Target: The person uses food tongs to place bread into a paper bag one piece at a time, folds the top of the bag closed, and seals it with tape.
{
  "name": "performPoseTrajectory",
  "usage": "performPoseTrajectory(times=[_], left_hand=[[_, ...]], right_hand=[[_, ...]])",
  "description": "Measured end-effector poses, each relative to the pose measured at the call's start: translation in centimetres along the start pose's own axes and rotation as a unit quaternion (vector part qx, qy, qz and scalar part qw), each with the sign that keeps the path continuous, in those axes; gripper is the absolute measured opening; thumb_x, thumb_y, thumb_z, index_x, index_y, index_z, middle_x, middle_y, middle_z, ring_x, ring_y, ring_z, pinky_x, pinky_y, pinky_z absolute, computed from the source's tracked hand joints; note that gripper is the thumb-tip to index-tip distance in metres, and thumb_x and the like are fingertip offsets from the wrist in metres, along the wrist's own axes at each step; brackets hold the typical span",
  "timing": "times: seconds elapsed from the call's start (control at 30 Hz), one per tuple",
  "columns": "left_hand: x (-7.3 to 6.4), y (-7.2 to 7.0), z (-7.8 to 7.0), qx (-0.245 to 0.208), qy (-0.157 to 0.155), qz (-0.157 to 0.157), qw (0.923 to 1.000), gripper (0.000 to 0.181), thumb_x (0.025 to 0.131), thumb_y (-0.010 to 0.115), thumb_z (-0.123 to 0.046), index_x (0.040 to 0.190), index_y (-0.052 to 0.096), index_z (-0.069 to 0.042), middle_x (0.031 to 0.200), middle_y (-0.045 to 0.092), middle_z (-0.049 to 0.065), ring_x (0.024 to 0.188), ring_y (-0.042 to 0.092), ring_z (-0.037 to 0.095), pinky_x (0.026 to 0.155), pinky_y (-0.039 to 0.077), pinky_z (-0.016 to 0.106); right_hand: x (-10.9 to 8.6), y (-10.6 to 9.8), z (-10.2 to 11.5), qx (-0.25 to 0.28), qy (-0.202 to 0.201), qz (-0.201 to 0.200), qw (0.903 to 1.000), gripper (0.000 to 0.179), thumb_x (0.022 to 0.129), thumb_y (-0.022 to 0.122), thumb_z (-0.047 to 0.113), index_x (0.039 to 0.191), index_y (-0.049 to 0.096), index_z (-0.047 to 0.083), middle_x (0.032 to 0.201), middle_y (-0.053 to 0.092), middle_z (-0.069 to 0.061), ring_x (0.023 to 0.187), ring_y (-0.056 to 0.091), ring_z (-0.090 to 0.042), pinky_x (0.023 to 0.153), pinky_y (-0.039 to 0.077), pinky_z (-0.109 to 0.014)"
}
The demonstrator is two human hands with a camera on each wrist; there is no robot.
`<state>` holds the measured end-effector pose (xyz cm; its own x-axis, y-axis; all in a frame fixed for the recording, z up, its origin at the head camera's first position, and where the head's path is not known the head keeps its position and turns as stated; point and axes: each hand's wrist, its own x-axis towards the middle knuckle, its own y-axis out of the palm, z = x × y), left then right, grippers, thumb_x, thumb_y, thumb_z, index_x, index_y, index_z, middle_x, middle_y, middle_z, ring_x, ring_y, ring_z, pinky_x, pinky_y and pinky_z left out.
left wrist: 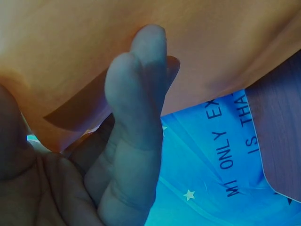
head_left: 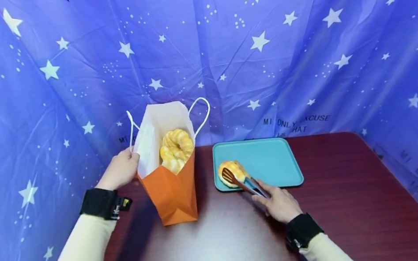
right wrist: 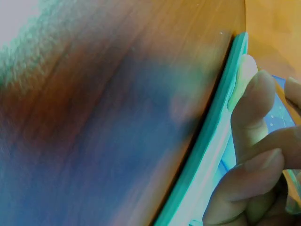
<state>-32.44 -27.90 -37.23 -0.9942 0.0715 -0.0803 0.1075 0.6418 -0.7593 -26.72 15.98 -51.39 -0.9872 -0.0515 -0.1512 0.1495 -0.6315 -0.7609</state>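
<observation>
An orange paper bag [head_left: 170, 194] with a white lining and white rope handles stands upright on the table. Its left upper edge is pinched by my left hand [head_left: 121, 168], whose fingers [left wrist: 134, 117] lie against the orange paper in the left wrist view. Inside the bag sit yellow-brown twisted bread pieces [head_left: 176, 148]. My right hand [head_left: 281, 204] grips a pair of tongs [head_left: 246, 186] with brown slotted ends and metal arms. The tong ends straddle a round bun [head_left: 228, 172] at the left end of a teal tray [head_left: 265, 162]. In the right wrist view the fingers [right wrist: 254, 174] are curled near the tray's edge.
The dark red wooden table [head_left: 344, 182] has its back edge against a blue star-patterned curtain [head_left: 230, 56]. The tray lies to the right of the bag, a small gap between them.
</observation>
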Motion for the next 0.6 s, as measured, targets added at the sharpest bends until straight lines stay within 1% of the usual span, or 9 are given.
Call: performPoseTrajectory(times=[0.2,0.37,0.47,0.53,0.57,0.6], left_hand=[[0.0,0.0,-0.1,0.006,0.002,0.0,1.0,0.051,0.109,0.025,-0.027,0.15,0.045,-0.003,0.108,0.07,0.027,0.06,0.071,0.02,0.058,0.062,0.036],[0.0,0.0,-0.1,0.007,0.001,-0.001,1.0,0.05,0.109,0.025,-0.027,0.149,0.046,-0.003,0.101,0.07,0.024,0.06,0.07,0.02,0.058,0.061,0.036],[0.0,0.1,-0.2,0.005,0.002,-0.001,1.0,0.05,0.109,0.026,-0.027,0.147,0.047,-0.003,0.1,0.071,0.023,0.06,0.071,0.021,0.058,0.061,0.036],[0.0,0.1,-0.3,0.005,0.002,-0.001,1.0,0.049,0.109,0.026,-0.027,0.146,0.048,-0.003,0.1,0.071,0.024,0.061,0.071,0.022,0.058,0.061,0.036],[0.0,0.1,-0.3,0.005,0.002,0.0,1.0,0.049,0.109,0.026,-0.027,0.146,0.048,-0.003,0.1,0.071,0.024,0.061,0.072,0.022,0.058,0.062,0.036],[0.0,0.1,-0.3,0.005,0.001,0.001,1.0,0.049,0.109,0.026,-0.027,0.146,0.048,-0.002,0.102,0.071,0.025,0.061,0.072,0.022,0.058,0.062,0.036]], right_hand=[[0.0,-0.6,-0.2,0.001,0.0,0.0,1.0,0.07,0.097,0.067,0.053,0.159,0.043,0.032,0.059,0.066,0.002,0.053,0.061,-0.014,0.059,0.042,-0.029],[-0.1,-1.0,-0.2,-0.006,-0.002,-0.003,1.0,0.072,0.096,0.066,0.058,0.159,0.043,0.034,0.058,0.065,0.004,0.053,0.06,-0.013,0.061,0.043,-0.029],[-0.2,-1.3,-0.2,-0.011,-0.007,-0.005,0.9999,0.072,0.096,0.066,0.058,0.159,0.042,0.033,0.056,0.064,0.005,0.054,0.06,-0.013,0.062,0.044,-0.029],[-0.3,-1.5,0.0,-0.019,-0.012,-0.009,0.9997,0.071,0.097,0.066,0.056,0.159,0.042,0.033,0.057,0.064,0.005,0.058,0.061,-0.014,0.065,0.047,-0.031],[-0.3,-1.6,0.0,-0.026,-0.014,-0.012,0.9995,0.07,0.097,0.066,0.055,0.159,0.042,0.033,0.058,0.065,0.003,0.063,0.064,-0.015,0.068,0.049,-0.033],[-0.3,-1.7,0.0,-0.033,-0.019,-0.017,0.9991,0.069,0.097,0.066,0.054,0.159,0.043,0.032,0.067,0.071,-0.001,0.07,0.066,-0.017,0.071,0.051,-0.036]])
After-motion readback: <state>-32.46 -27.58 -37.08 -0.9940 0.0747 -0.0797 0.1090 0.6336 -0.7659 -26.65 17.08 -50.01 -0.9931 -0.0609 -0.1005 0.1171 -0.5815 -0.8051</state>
